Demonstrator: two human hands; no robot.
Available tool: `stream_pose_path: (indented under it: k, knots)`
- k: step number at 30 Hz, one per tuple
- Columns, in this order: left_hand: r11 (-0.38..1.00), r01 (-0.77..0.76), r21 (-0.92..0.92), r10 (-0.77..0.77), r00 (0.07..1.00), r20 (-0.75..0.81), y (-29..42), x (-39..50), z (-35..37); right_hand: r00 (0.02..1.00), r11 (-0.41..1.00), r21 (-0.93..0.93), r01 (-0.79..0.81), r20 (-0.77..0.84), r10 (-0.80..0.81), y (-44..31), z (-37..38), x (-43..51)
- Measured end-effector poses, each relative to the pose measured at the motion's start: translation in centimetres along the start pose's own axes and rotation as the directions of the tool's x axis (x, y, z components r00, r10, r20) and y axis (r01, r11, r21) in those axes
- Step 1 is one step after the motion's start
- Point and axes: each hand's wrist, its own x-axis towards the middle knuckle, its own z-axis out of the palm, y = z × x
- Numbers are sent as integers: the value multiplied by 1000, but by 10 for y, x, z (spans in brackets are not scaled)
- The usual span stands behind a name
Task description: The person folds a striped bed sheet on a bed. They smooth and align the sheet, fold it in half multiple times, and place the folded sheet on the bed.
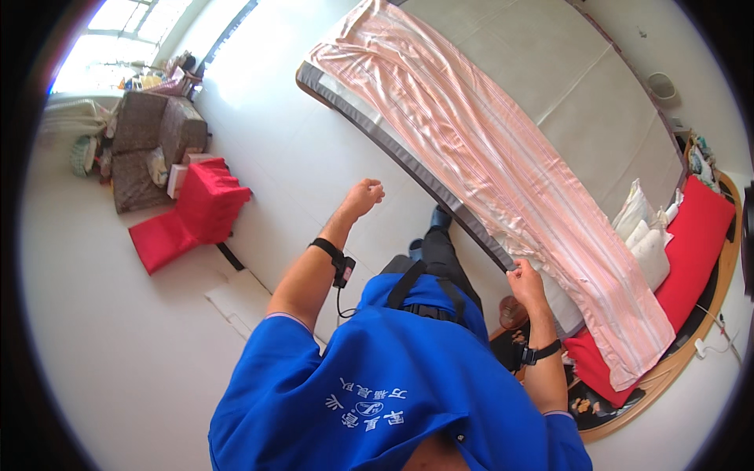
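Note:
A pink, striped bedsheet (pixel 471 141) lies rumpled lengthwise along the near side of a bed, with deeper folds at its far left end. Beneath it, the pale mattress (pixel 589 88) has a dark grey border (pixel 406 168). My right hand (pixel 526 282) is at this border, fingertips pinched together against the edge; whether cloth is between them is hard to tell. My left hand (pixel 366 197) hangs in the air over the pale floor, left of the bed, its fingers loosely curled with nothing visible in them.
A red cloth-covered chair (pixel 206 206) and brown patterned seat (pixel 138 126) stand at left. Pillows (pixel 648 247) and a long red cushion (pixel 695 235) lie by the curved wooden headboard (pixel 677 382). A round reddish object (pixel 512 312) is near my right forearm. A white cable (pixel 716 347) hangs beyond the headboard.

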Motion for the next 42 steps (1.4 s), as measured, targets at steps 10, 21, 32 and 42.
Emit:
stream_pose_path:
  k: [10,21,32,42]
  knots:
    - [971,137,-198,-148,988,-38,14,100,-122,993,994,-80,78,94,-71,-138,1,102]
    - [970,99,-224,-70,988,135,95,373,-216,951,917,291,-272,-66,303,-216,103,300]
    - [791,212,-574,-90,968,234,124,589,-168,777,158,934,-320,163,607,-197,196,461]
    - [884,123,-451,-66,988,141,111,582,-212,599,-417,897,147,255,759,-168,198,514]
